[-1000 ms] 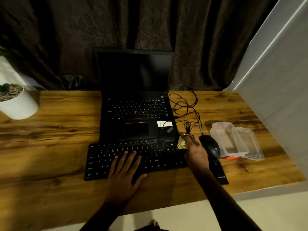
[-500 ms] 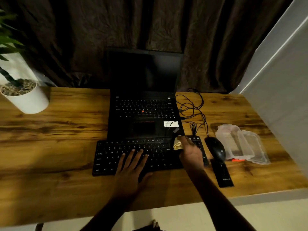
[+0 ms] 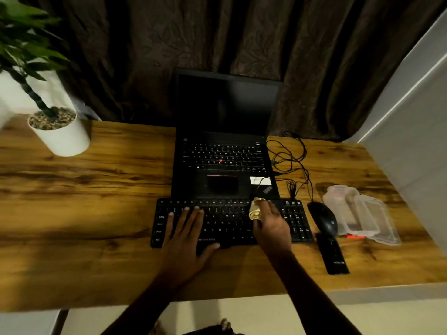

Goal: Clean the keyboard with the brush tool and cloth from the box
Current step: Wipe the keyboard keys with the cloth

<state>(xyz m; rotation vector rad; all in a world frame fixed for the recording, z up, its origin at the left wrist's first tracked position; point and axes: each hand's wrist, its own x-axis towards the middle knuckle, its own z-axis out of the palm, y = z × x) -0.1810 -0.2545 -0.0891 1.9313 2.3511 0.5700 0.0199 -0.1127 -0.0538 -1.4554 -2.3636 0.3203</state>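
A black external keyboard (image 3: 222,222) lies on the wooden desk in front of an open laptop (image 3: 225,151). My left hand (image 3: 186,235) rests flat on the keyboard's left half, fingers spread and straight. My right hand (image 3: 272,226) grips a crumpled pale yellow cloth (image 3: 255,210) and presses it onto the keys right of the keyboard's middle. A clear plastic box (image 3: 358,213) lies open at the right, with a small red item (image 3: 354,236) at its front edge. I cannot make out the brush tool.
A black mouse (image 3: 324,220) sits right of the keyboard, with a flat black device (image 3: 335,256) in front of it. Tangled black cables (image 3: 291,163) lie beside the laptop. A white plant pot (image 3: 59,131) stands at the far left. A white wall (image 3: 416,131) borders the right.
My right hand has dragged the cloth leftward along the keyboard from its right end toward the middle. My left hand stays flat on the left keys. The view has shifted left.
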